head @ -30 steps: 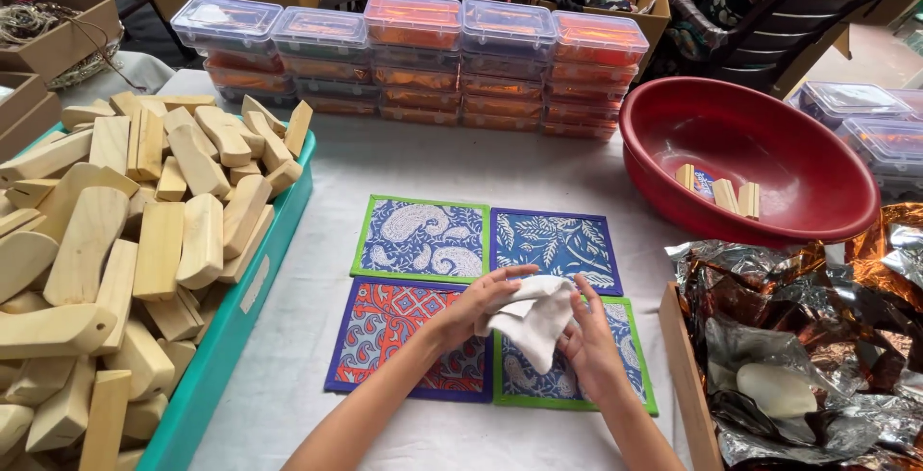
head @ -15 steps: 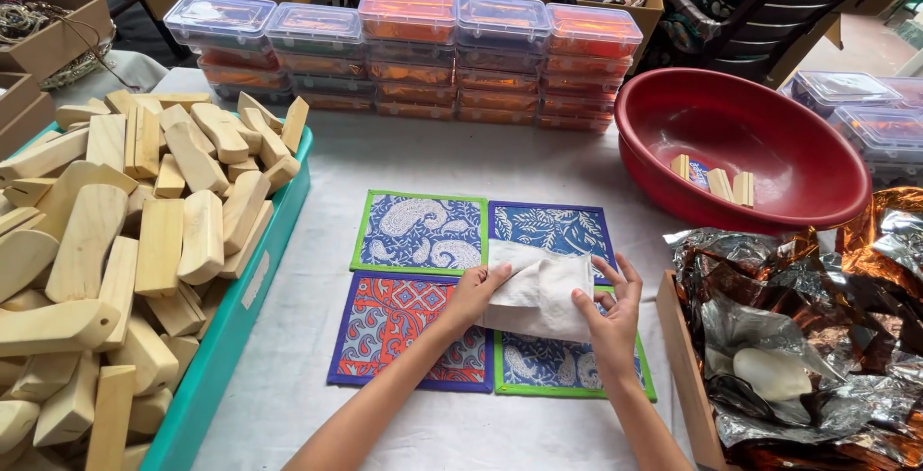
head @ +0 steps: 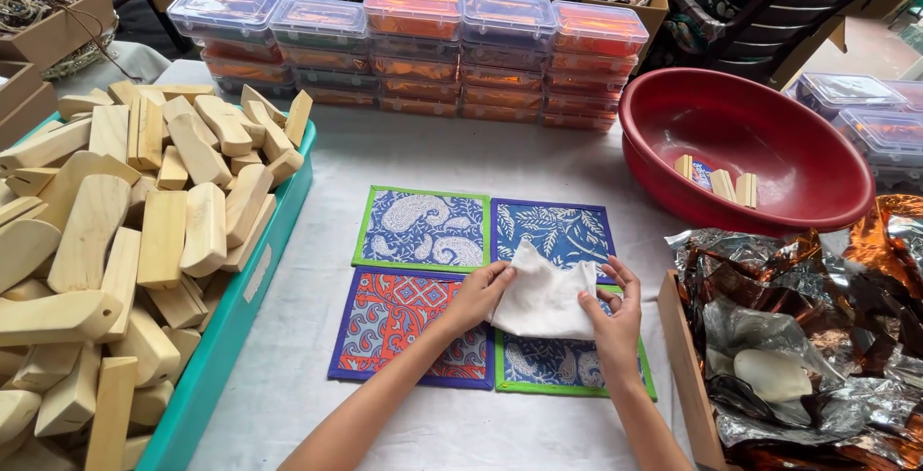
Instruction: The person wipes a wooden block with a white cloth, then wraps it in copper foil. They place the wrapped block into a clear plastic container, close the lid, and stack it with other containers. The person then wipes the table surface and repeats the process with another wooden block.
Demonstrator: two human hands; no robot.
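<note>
- White-covered table, crowded on every side.
- Held between both hands: white cloth, pinched at two edges and lifted just off the mats.
- Left hand clamped on the cloth's left edge, thumb over, fingers under.
- Right hand clamped on the right edge, fingertips curled over the top.
- Cloth stretched with its long axis running left to right between the two grips, one pointed corner aimed away from the person, towards the far mats.
- Directly under the grips: four patterned mats in a two-by-two square, edges touching; cloth hanging over the meeting point of the near and far right-hand mats.
- Well left of the left hand: teal tray heaped with wooden blocks.
- Beyond the grips, at the far edge: stacked clear lidded boxes with orange contents.
- Right and beyond the right hand: red basin with a few small wooden pieces inside.
- Just right of the right hand: crumpled foil wrappers in a box.
</note>
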